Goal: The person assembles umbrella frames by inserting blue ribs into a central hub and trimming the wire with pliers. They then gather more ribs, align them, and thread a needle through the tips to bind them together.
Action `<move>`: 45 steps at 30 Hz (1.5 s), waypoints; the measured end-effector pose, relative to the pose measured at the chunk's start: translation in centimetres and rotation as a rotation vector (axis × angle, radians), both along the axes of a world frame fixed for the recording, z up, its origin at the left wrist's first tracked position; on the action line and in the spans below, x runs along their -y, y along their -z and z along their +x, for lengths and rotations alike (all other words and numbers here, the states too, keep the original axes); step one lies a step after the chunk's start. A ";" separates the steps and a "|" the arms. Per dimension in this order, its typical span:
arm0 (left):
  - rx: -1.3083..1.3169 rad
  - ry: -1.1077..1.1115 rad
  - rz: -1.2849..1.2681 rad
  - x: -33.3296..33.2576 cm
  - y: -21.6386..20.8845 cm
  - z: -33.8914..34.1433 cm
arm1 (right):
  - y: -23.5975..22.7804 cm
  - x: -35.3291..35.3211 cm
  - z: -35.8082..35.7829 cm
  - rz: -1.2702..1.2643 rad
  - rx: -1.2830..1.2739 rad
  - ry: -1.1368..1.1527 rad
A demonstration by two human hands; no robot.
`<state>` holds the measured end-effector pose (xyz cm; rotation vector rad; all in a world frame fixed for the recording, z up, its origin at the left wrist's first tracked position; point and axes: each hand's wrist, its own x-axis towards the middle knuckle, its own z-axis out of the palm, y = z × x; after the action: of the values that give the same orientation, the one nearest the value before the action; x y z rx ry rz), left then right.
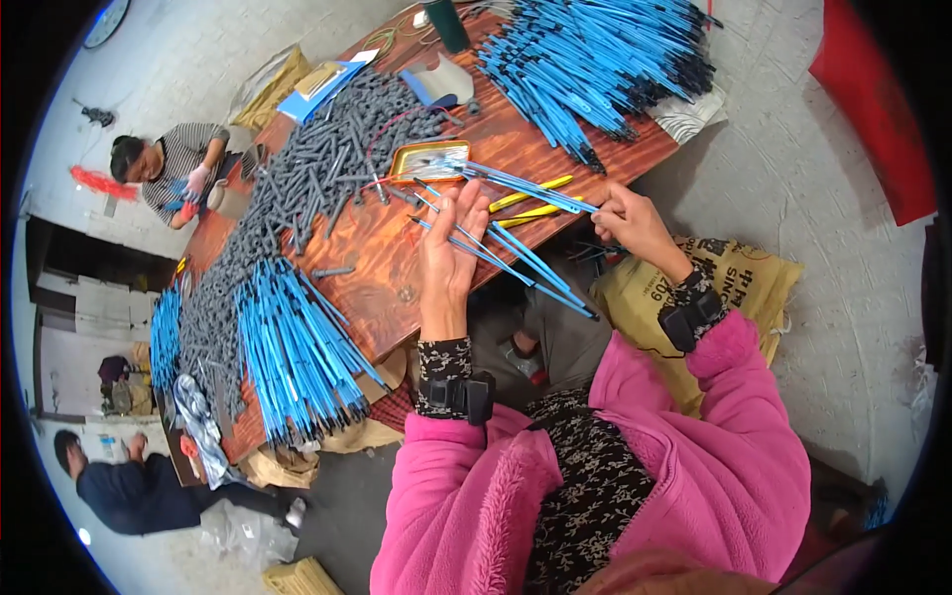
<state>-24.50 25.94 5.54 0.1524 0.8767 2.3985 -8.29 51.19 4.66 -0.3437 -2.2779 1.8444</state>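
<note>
My right hand pinches the near ends of a few thin blue rods. Their far ends reach the edge of a small orange-rimmed tray with silvery contents I cannot make out. My left hand is palm up, with more blue rods lying across it between thumb and fingers. Those rods slant down to the right past the table edge, their dark tips over my lap. Yellow-handled tweezers or pliers lie on the table between my hands, partly hidden behind the rods.
Grey cylindrical parts cover much of the wooden table. Bundles of blue rods lie at the far right and near left. A dark green cup stands at the back. Two people are on the left; a yellow sack is at right.
</note>
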 end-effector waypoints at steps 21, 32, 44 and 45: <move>-0.106 -0.153 -0.078 2.5 -3.0 2.4 | -1.2 3.7 5.8 -0.167 0.011 -0.174; -0.067 -0.163 -0.041 2.9 -2.1 1.5 | -1.1 6.6 5.5 -0.078 -0.201 -0.126; 0.002 -0.190 0.008 2.2 -4.0 2.5 | -0.6 6.8 5.6 -0.553 -0.106 -0.191; -0.017 -0.197 0.011 2.4 -4.1 2.7 | -0.8 7.1 5.5 -0.554 -0.110 -0.190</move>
<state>-21.81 23.57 9.62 0.0944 0.9242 2.5880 -2.79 44.08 5.49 -0.0954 -1.7444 2.5071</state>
